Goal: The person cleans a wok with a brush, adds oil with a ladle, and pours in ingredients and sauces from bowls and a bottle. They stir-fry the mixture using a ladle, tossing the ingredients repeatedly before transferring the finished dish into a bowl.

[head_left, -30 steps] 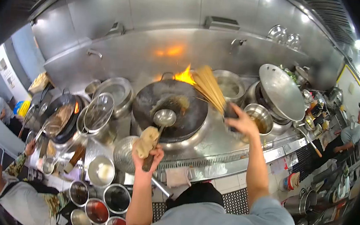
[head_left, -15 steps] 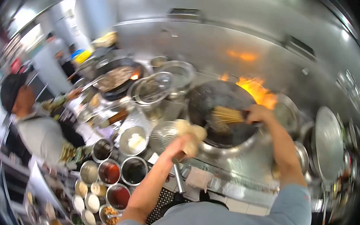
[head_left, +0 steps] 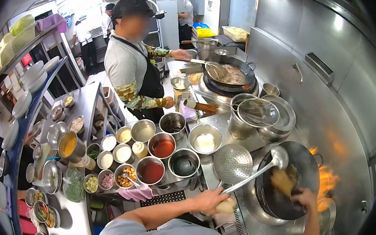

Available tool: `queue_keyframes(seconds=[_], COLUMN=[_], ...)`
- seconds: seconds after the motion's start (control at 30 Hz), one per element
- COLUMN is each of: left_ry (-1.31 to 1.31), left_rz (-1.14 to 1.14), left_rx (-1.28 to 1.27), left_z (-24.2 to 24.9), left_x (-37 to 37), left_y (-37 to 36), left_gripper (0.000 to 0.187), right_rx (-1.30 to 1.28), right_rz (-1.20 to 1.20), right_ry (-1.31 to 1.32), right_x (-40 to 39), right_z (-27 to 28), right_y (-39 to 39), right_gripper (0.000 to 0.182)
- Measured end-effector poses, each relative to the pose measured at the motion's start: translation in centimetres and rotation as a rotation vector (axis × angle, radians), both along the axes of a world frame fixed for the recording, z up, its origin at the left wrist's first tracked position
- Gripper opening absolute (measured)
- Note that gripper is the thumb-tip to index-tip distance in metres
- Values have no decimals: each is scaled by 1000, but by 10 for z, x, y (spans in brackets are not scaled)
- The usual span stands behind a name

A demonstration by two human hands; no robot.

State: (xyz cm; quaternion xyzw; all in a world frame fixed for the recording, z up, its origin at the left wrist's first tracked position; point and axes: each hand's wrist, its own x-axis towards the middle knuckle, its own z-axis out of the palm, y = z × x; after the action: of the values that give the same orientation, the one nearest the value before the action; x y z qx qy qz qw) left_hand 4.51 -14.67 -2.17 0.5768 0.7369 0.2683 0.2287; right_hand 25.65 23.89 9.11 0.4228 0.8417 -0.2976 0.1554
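My left hand [head_left: 209, 201] is closed on the handle of a long metal ladle [head_left: 254, 176]. The ladle's bowl hangs over the left rim of a dark wok [head_left: 299, 154]. A pale cloth [head_left: 226, 206] is bunched at the same hand. My right hand [head_left: 305, 198] grips a bamboo wok brush [head_left: 283, 182], its blurred bristles down inside the wok. Flames [head_left: 328, 181] rise behind the wok's far right rim. A perforated strainer [head_left: 233, 162] lies left of the wok, beneath the ladle's handle.
Several steel pots of sauces [head_left: 161, 146] and tubs crowd the left counter. A co-worker [head_left: 132, 68] stands beyond them, one hand holding a wire skimmer [head_left: 214, 69] over another wok [head_left: 234, 74]. Stacked strainers and pots [head_left: 257, 112] sit between the two woks. A steel wall [head_left: 319, 97] bounds the right.
My view has swung left, showing more of the counter and co-worker. The ladle's bowl is now plainly visible over the wok. The brush stays in the wok in my right hand.
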Motion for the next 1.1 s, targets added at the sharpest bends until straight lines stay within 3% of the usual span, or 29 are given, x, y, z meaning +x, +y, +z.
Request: queue_keyframes(seconds=[0.13, 0.17, 0.2, 0.23, 0.3, 0.33, 0.4, 0.43, 0.47, 0.57, 0.6, 0.63, 0.77, 0.87, 0.97, 1.03, 1.07, 1.1], left_ry=[12, 1, -18, -31, -1, 14, -22, -42, -7, 6, 8, -13, -66, -65, -6, 63, 88, 110], left_rz=[107, 135, 162, 191, 234, 249, 268, 269, 282, 286, 291, 310, 323, 333, 331, 349, 364, 359], left_rx=[67, 63, 56, 48, 63, 66, -20, -58, -102, -53, -51, -34, -112, -128, -83, -59, 30, 115], left_z=[6, 3, -2, -6, -20, -26, -38, -48, -64, -88, -96, -108, -128, -137, -146, -146, -144, -139], left_x=[-7, -12, -11, -13, -18, -23, -34, -40, -45, -57, -59, -61, -69, -75, -81, -78, -74, -71], left_y=[10, 11, 9, 8, 6, 6, 15, 22, 31, 39, 39, 39, 28, 23, 23, 20, 16, 12], left_gripper=[50, 54, 58, 62, 60, 60, 58, 58, 60, 61, 60, 59, 61, 64, 70, 76, 76, 76], right_rx=[120, 271, 218, 233, 234, 252, 158, 362, 267, 108, 144, 218, 212, 263, 339, 357, 361, 318], right_rz=[-219, -218, -154, -148, -20, 14, 13, 24, -82, -226, -259, -261, -113, -40, -19, -113, -54, -133], right_ry=[322, 377, 378, 198, 23, -96, -81, -446, -58, 183, 278, 204, 2, -168, -357, 2, 77, 42], right_x=[-32, -26, -19, 2, 36, 51, 77, 74, 56, 2, 3, -13, 47, 107, 82, 26, 6, -22], right_z=[-108, -122, -103, -100, -53, -35, -41, -76, -56, -78, -123, -76, -39, -26, -44, -61, -90, -84], right_y=[62, 38, 2, -11, -33, -25, 42, 98, 88, 54, 50, -18, -64, 4, 84, 47, 38, 2], right_gripper=[73, 49, 58, 77, 79, 78, 64, 57, 58, 67, 71, 75, 74, 62, 57, 50, 52, 58])
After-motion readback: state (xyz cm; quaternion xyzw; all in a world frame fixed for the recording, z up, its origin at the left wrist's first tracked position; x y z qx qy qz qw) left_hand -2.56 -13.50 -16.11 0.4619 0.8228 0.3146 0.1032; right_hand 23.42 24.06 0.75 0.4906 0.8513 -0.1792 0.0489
